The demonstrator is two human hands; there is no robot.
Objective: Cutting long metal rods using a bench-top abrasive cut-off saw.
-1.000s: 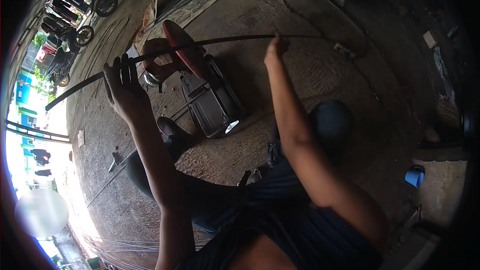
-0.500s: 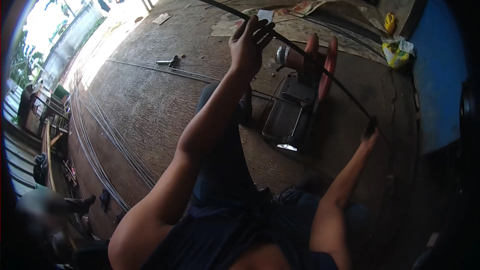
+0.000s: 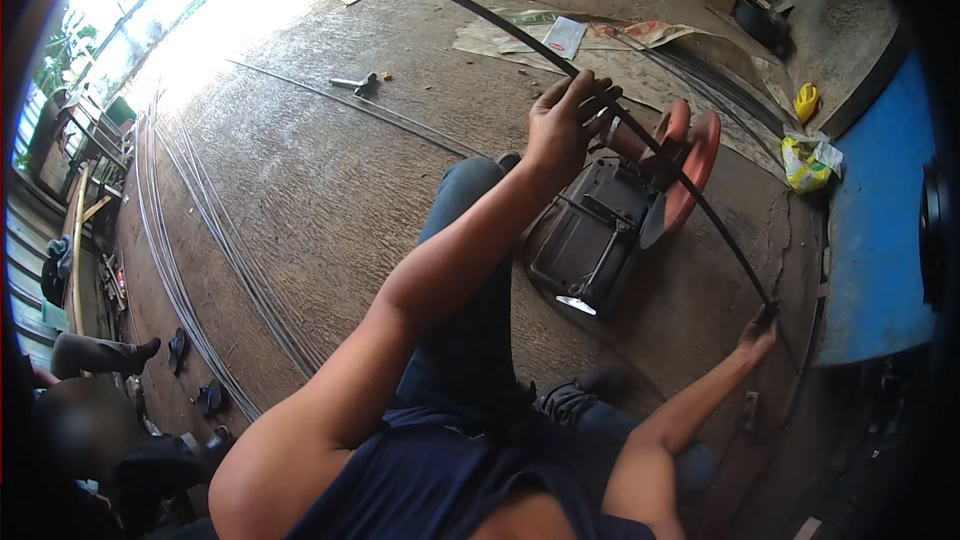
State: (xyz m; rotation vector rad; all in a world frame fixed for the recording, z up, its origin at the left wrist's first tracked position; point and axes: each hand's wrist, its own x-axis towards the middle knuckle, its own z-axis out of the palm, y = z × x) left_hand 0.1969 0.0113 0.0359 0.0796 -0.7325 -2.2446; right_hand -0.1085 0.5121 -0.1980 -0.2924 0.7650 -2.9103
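Note:
A long, thin dark metal bar [image 3: 725, 230] slants across the view from upper left to lower right. My left hand [image 3: 568, 130] grips it along its upper stretch, thumb and fingers about the bar. Lower down on the right, my right hand [image 3: 758, 338] is closed round the bar near its other end. Beneath the bar, between my hands, a cut-off saw [image 3: 585, 235] stands on the floor, with a black base, a red guard [image 3: 697, 175] and a grey disc [image 3: 653, 222]. The bar passes above the saw; whether it touches is unclear.
Long thin rods [image 3: 215, 240] lie on the floor at left; another pair [image 3: 350, 105] runs toward my knee. A hammer-like tool [image 3: 357, 85] lies beyond. A yellow bag [image 3: 808, 162] is beside the blue panel [image 3: 875, 220]. Another person's leg [image 3: 95, 355] shows at lower left.
Both hands and the bar have shifted right and downward in the picture, partly because the view has turned. My hands still hold the bar.

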